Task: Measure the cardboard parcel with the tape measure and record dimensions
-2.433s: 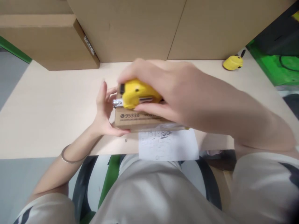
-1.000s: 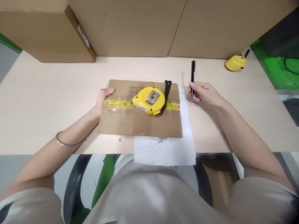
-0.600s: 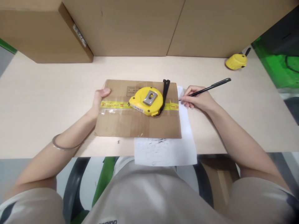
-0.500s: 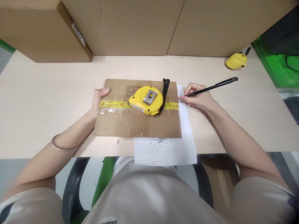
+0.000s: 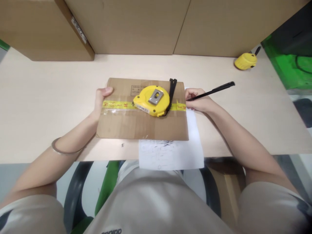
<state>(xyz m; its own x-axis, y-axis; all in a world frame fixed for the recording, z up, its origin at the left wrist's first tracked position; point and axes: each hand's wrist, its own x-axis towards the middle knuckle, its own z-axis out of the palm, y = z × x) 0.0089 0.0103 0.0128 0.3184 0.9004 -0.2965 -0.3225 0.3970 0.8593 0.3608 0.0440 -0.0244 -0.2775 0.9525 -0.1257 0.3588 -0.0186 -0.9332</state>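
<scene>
A flat cardboard parcel (image 5: 136, 123) with a strip of yellow tape lies on the desk before me. On top of it rests a yellow tape measure (image 5: 151, 100) with a black strap. My left hand (image 5: 101, 102) grips the parcel's left edge, thumb on top. At the parcel's right edge my right hand (image 5: 198, 100) is closed on a black pen (image 5: 212, 91), whose tip points toward the parcel. A white sheet of paper (image 5: 170, 152) with scribbled writing sticks out from under the parcel and hangs over the desk's near edge.
Large cardboard boxes (image 5: 48, 32) stand along the back of the desk (image 5: 36, 97). A second yellow tape measure (image 5: 245, 60) lies at the back right. A green bin (image 5: 290, 65) is beyond the right edge. A chair (image 5: 80, 191) is below me.
My right hand put the tape measure down on the parcel, picked the pen up from the desk, turned it and brought it left to the parcel's right edge. The left hand stayed on the parcel.
</scene>
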